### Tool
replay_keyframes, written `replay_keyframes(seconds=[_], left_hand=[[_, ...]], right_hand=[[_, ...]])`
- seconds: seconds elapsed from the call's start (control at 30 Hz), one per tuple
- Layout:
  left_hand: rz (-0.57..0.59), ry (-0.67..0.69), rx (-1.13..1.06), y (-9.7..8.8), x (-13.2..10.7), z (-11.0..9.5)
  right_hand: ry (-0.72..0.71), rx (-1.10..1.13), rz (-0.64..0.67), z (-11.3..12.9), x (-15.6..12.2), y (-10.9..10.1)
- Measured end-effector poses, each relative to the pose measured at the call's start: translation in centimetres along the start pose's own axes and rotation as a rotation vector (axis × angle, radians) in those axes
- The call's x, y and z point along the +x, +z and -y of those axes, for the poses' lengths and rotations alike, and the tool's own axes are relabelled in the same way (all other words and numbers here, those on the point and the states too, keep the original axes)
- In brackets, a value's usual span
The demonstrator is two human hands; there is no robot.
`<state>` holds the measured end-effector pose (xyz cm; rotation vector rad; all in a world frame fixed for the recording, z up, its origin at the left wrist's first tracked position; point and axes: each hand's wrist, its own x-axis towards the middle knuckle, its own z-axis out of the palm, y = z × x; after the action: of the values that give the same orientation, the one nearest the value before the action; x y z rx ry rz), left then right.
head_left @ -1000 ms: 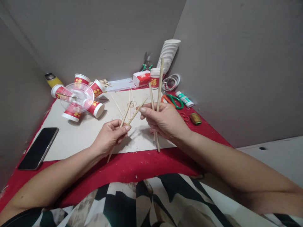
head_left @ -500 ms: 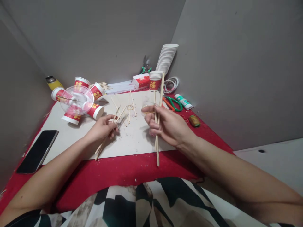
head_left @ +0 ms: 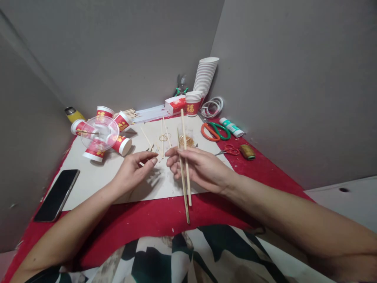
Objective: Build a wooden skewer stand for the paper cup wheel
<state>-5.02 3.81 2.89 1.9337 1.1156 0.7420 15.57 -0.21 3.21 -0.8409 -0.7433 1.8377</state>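
Between the thumb and fingers of my right hand (head_left: 200, 167) are long wooden chopsticks (head_left: 185, 173), at least two, held roughly upright with their lower ends over the table's front edge. My left hand (head_left: 137, 167) hovers just to the left, thumb and fingers apart, with nothing seen in it. Beyond both hands, several thin wooden sticks (head_left: 162, 135) lie spread on the white board (head_left: 91, 186), with rubber bands (head_left: 165, 137) among them. A clear bag of rubber bands (head_left: 188, 141) sits behind the chopsticks, partly hidden by them.
At the left, red paper cups (head_left: 122, 145) ring a clear plastic disc (head_left: 100, 133); a phone (head_left: 57, 194) lies nearer. Along the right are scissors (head_left: 222, 131), small red scissors (head_left: 231, 150), a glue tube (head_left: 232, 127) and a thread spool (head_left: 246, 152). Stacked cups (head_left: 206, 76) lean behind.
The sticks that were in my left hand are gone from it, and its fingers have opened. My right hand has shifted left with its chopsticks, closer to the left one. The view has tilted slightly.
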Motion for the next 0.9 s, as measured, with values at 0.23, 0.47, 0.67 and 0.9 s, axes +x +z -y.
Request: replay_keyframes(seconds=[0.23,0.47,0.67,0.9], left_hand=[[0.185,-0.136,-0.523,1.3,0.7,-1.8],[-0.016,-0.108,-0.732,1.3,2.7,-3.0],[-0.11,-0.184,-0.851,0.3,4.1,-3.6],[0.017,-0.301,-0.922,2.1,3.5,-3.2]], right_hand=[[0.097,-0.104,0.183,-1.5,0.7,0.4],[-0.056,-0.389,0.205,0.0,0.6,0.0],[-0.392,-0.759,0.094,3.2,-0.5,-1.6],[-0.382,-0.629,-0.013,3.0,0.6,-2.6]])
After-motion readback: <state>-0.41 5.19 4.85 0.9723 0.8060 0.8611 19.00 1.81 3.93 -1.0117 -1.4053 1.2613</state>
